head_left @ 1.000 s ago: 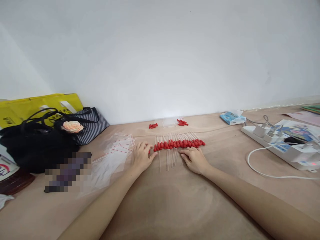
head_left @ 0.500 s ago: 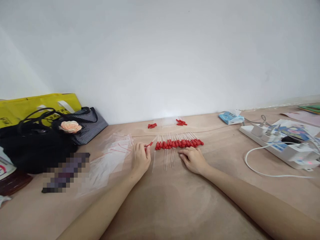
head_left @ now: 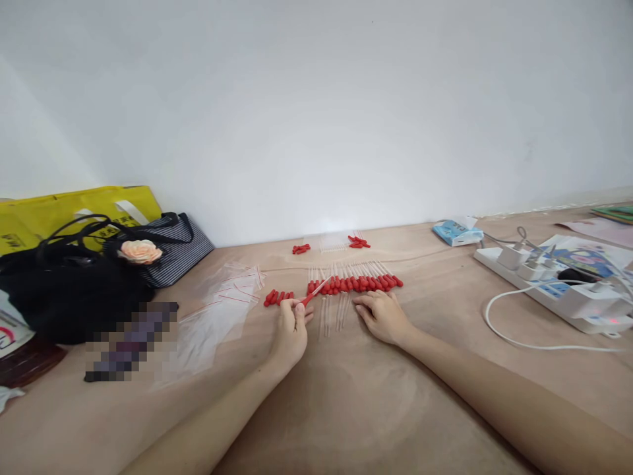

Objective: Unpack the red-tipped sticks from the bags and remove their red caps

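My left hand (head_left: 291, 333) pinches a dropper (head_left: 307, 300) by its red rubber bulb. The clear tube of that dropper slants up and right, across the left end of a long row of red-bulbed droppers (head_left: 359, 284). Several loose red rubber bulbs (head_left: 279, 298) lie just left of the row, partly behind my left fingers. Below the row lie several thin clear tubes (head_left: 341, 310). My right hand (head_left: 383, 316) rests on the table beside these tubes, fingers stretched leftward under the row's right part, with nothing visible in them.
Clear zip bags (head_left: 222, 310) spread to the left, near black and striped bags (head_left: 182, 247). At the wall are more red bulbs (head_left: 301, 249) and clear tubes (head_left: 333, 244). A tissue pack (head_left: 457, 232) and a power strip (head_left: 558, 293) with cables stand on the right.
My left hand has moved right and toward me with the dropper, uncovering the loose red bulbs on the left. My right hand has stayed in place.
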Tool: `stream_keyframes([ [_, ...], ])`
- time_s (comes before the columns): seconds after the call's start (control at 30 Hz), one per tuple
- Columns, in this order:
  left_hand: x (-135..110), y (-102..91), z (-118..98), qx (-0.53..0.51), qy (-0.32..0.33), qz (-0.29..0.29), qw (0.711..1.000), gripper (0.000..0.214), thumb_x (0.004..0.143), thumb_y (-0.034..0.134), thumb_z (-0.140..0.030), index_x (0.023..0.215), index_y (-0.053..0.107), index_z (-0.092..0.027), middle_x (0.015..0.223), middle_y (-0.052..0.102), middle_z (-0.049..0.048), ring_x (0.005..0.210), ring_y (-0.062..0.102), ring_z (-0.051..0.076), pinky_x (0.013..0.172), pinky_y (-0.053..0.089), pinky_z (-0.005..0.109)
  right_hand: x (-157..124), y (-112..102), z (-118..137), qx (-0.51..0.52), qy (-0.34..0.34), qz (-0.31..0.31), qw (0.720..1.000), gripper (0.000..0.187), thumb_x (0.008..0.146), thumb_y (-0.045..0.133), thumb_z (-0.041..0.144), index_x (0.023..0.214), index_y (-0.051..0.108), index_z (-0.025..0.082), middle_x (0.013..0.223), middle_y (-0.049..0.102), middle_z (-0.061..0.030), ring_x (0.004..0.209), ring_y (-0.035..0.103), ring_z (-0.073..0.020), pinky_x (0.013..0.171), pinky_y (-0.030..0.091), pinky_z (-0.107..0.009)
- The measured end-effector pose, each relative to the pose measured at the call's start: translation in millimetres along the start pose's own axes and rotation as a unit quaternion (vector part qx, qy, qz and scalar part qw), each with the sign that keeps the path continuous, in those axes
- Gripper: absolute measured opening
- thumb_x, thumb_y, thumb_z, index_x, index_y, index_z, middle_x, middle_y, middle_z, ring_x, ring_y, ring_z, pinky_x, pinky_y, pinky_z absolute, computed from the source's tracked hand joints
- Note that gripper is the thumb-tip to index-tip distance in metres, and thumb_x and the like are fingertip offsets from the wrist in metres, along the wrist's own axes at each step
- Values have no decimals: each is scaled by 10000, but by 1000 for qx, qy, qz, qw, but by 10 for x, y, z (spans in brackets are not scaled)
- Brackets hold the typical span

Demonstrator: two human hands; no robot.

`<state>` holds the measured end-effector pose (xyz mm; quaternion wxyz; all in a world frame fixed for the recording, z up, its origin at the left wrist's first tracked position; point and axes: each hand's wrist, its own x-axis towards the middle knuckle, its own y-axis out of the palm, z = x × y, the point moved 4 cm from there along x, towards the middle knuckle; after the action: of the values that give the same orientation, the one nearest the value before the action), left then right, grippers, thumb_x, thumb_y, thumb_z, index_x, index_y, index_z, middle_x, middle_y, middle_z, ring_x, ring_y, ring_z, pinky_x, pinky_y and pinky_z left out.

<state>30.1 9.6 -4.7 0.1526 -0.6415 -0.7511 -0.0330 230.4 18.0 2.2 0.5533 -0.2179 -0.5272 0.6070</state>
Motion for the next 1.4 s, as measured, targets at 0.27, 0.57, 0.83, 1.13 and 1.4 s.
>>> stream_keyframes([
  [0.27, -24, 17, -184, 194, 125, 20, 973, 128, 849, 341, -291, 854, 414, -185, 727, 512, 11, 650, 535, 153, 633, 442, 313, -43, -105, -27, 99, -42, -181, 978, 340, 799, 470, 329, 1092, 494, 158, 932, 578, -89, 870, 518, -196, 750, 374, -335],
  [0.57, -21, 179, -315, 215, 238, 170, 932, 120, 855, 363, -240, 878, 461, -176, 849, 540, 52, 802, 520, 168, 737, 419, 321, -93, -197, 144, -23, -167, -216, 962, 275, 825, 475, 367, 1064, 568, 269, 1080, 577, -46, 1018, 475, -203, 936, 236, -429],
  [0.83, -57, 171, -419, 234, 306, 209, 899, 208, 829, 453, -254, 1017, 496, -176, 1028, 576, 83, 1007, 511, 191, 878, 410, 362, -117, -128, 232, -3, -234, -197, 952, 171, 836, 478, 317, 848, 637, 256, 764, 665, 18, 905, 525, -157, 975, 140, -435],
  [1.13, -151, 169, -402, 357, 414, 191, 815, 160, 818, 498, -294, 872, 633, -228, 1083, 617, 46, 1119, 473, 215, 993, 288, 473, -216, -160, 360, -56, -268, -147, 951, 229, 859, 401, 262, 920, 622, 268, 650, 614, 11, 740, 502, -136, 953, 191, -442],
  [1.4, -240, 108, -461, 387, 448, 197, 782, 159, 804, 505, -197, 864, 638, -262, 1074, 628, 26, 1145, 457, 257, 1008, 63, 607, -211, -132, 392, -61, -288, -131, 947, 214, 860, 409, 263, 862, 623, 268, 593, 579, 25, 729, 477, -129, 952, 174, -429],
])
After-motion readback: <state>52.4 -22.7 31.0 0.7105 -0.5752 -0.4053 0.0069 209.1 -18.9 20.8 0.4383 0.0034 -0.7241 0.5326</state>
